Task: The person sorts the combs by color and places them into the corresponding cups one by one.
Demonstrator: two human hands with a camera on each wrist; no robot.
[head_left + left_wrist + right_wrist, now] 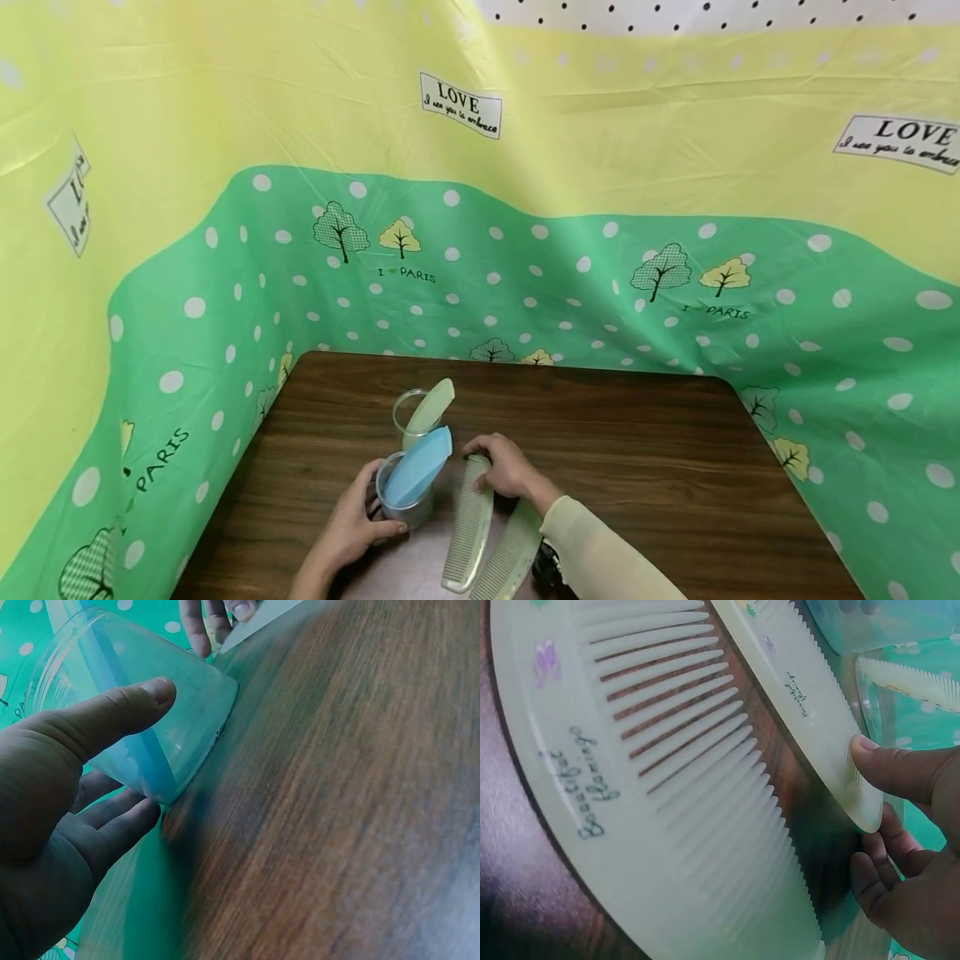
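My left hand [351, 523] holds a clear plastic cup [417, 513] around its side, thumb near and fingers behind. A blue comb [417, 472] leans inside that cup, its upper end above the rim. With thumb and fingers, my right hand [508, 468] pinches the far end of a pale green comb [468, 533] just right of the cup. Beside it lies a second pale green comb [513, 552], partly hidden by the right forearm; dark lettering and a purple print show on it in the right wrist view.
Behind the held cup stands another clear cup [397, 414] with a light green comb [432, 405] leaning in it. A small dark object [546, 568] shows under the right sleeve. Green and yellow printed cloth [525, 275] hangs around the brown wooden table [637, 467].
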